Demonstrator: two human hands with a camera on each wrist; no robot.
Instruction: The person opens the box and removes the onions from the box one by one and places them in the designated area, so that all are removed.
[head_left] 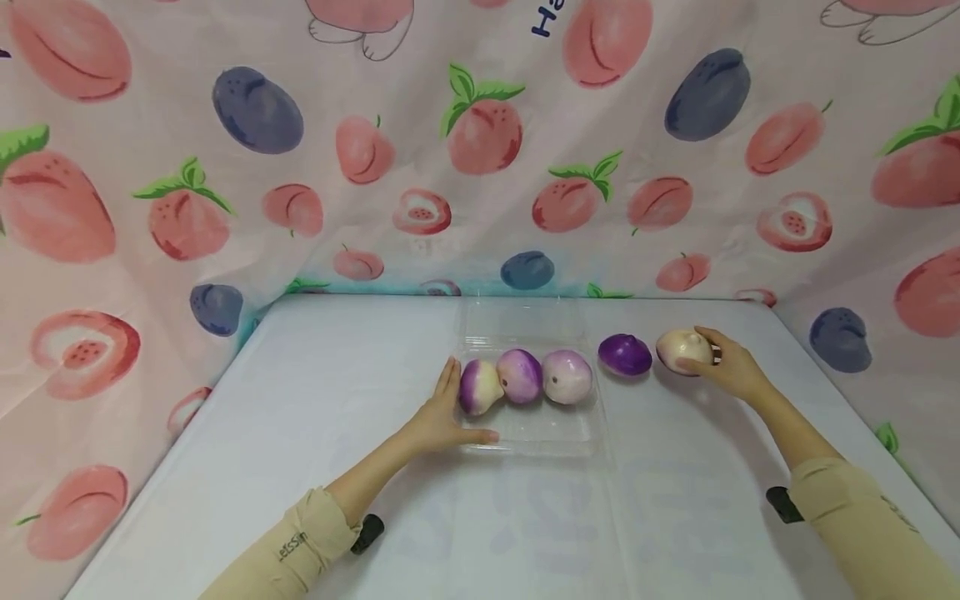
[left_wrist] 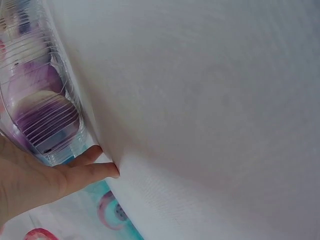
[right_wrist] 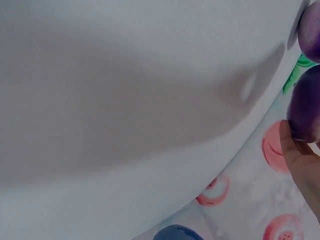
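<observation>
My left hand (head_left: 437,417) lies along the left side of a clear plastic container (head_left: 540,429), its fingers straight and its thumb stretched over the front rim. Inside sit three purple-and-white turnips: a left one (head_left: 480,387), a middle one (head_left: 520,377) and a paler right one (head_left: 567,377). On the right, my right hand (head_left: 726,364) grips a mostly white turnip (head_left: 678,350) between thumb and fingers. Just left of it is a deep purple turnip (head_left: 625,356) on the table. In the right wrist view the held turnip (right_wrist: 306,107) shows its purple side.
The container's clear lid (head_left: 522,321) is folded back towards the rear wall. A white cover lies over the table (head_left: 337,350). Behind and at both sides hangs a fruit-print cloth (head_left: 420,158). Dark straps (head_left: 367,533) show beside both sleeves.
</observation>
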